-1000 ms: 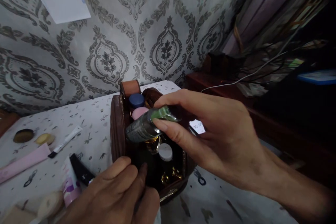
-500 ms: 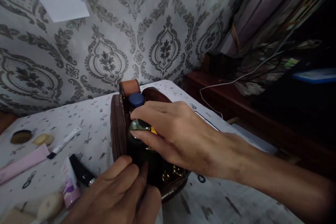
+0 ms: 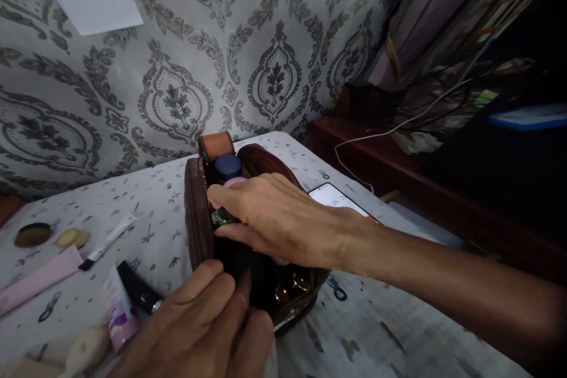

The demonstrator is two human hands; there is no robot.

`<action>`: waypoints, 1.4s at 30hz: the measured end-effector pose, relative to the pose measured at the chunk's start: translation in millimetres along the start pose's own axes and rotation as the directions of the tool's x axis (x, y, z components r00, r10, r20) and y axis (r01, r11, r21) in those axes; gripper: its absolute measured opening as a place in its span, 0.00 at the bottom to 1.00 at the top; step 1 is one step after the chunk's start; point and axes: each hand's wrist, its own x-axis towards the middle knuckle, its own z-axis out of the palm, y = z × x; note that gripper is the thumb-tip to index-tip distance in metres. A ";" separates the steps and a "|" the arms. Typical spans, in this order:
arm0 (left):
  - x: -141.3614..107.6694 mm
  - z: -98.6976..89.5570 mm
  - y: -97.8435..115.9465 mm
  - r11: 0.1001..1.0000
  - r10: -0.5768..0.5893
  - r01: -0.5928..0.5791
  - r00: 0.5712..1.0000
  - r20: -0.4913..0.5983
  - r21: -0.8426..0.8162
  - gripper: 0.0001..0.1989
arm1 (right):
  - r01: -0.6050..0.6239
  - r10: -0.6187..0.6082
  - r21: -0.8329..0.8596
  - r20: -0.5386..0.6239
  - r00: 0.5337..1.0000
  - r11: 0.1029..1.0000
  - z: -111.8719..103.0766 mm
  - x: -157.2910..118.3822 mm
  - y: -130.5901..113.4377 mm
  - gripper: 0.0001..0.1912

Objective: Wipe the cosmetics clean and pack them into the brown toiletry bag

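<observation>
A brown zip bag [image 3: 195, 212] stands unzipped on the patterned cloth, its inside mostly in shadow. Over the bag's near left edge curl the fingers of my left hand [image 3: 206, 319], closed on it. My right hand [image 3: 274, 209] reaches into the bag and pinches a shiny green container [image 3: 220, 217] between thumb and fingers; most of that container is hidden. Behind the knuckles are a blue round lid [image 3: 228, 166] and a bit of a pink item [image 3: 235, 181]. Gold-coloured metal pieces [image 3: 290, 289] glint at the bag's near right.
Left of the bag lie a pink tube [image 3: 39, 277], a white-and-black slim tube [image 3: 108, 242], a purple-and-white tube [image 3: 119, 313], a black tube [image 3: 137, 289] and sponges [image 3: 86, 348]. A lit phone [image 3: 336, 198] lies beyond my right wrist. A white cable [image 3: 385, 137] crosses the dark red furniture.
My right hand has lowered the green container deeper into the bag, so less of it shows. The pink item and the phone have come into sight. My left hand stays put.
</observation>
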 end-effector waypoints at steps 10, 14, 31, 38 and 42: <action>1.4 -2.7 -0.4 1.000 -0.002 0.002 1.000 0.016 -0.020 0.20 | -0.039 0.041 0.065 -0.031 0.999 0.997 3.9 1.1 5.6 0.07; 1.6 -2.4 -0.9 0.999 -0.005 0.006 0.999 0.035 -0.032 0.20 | -0.056 0.056 0.035 0.008 0.998 0.998 2.9 2.4 3.1 0.06; 7.8 -5.3 -0.9 0.999 0.009 -0.007 0.998 0.064 -0.045 0.15 | -0.075 0.076 0.098 -0.003 0.997 0.992 -2.4 -4.4 6.4 0.08; 3.8 -7.4 -0.9 0.998 0.002 0.007 0.990 0.139 -0.062 0.12 | -0.141 0.139 0.071 0.029 0.990 0.988 -6.2 -8.7 1.1 0.06; 4.1 -7.8 -0.8 0.996 0.009 0.005 0.987 0.160 -0.089 0.10 | -0.128 0.128 0.054 0.000 0.992 0.990 -5.7 -13.6 -0.8 0.08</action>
